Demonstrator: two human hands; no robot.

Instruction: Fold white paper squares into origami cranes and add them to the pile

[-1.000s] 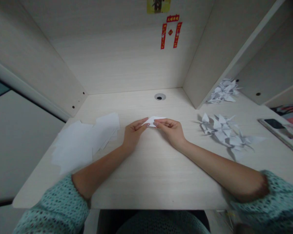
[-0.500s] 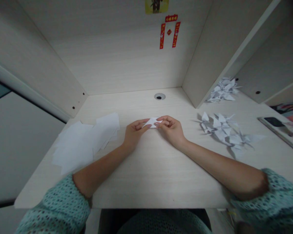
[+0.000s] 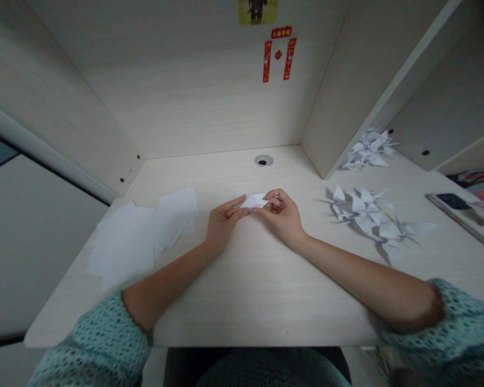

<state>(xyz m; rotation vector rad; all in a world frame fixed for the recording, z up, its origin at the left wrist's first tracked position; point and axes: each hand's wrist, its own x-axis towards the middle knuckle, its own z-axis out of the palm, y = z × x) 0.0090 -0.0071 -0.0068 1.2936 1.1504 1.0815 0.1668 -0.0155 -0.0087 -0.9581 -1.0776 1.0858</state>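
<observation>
A small folded piece of white paper [image 3: 255, 200] lies on the pale wooden desk [image 3: 242, 290], held between both hands near the desk's middle. My left hand [image 3: 222, 223] pinches its left edge with fingers pressed together. My right hand [image 3: 281, 215] grips its right side with curled fingers, partly covering the paper. Both forearms rest on the desk, with teal knitted sleeves pushed up.
A loose stack of white paper sheets [image 3: 141, 234] lies at the left. Several folded paper cranes [image 3: 367, 215] sit at the right, more cranes [image 3: 367, 148] on a shelf behind. A cable hole [image 3: 263, 160] is at the back. A phone [image 3: 452, 201] lies at far right.
My right hand's fingers have curled further over the paper and the fold has become narrower. Both hands stay at the same spot on the desk.
</observation>
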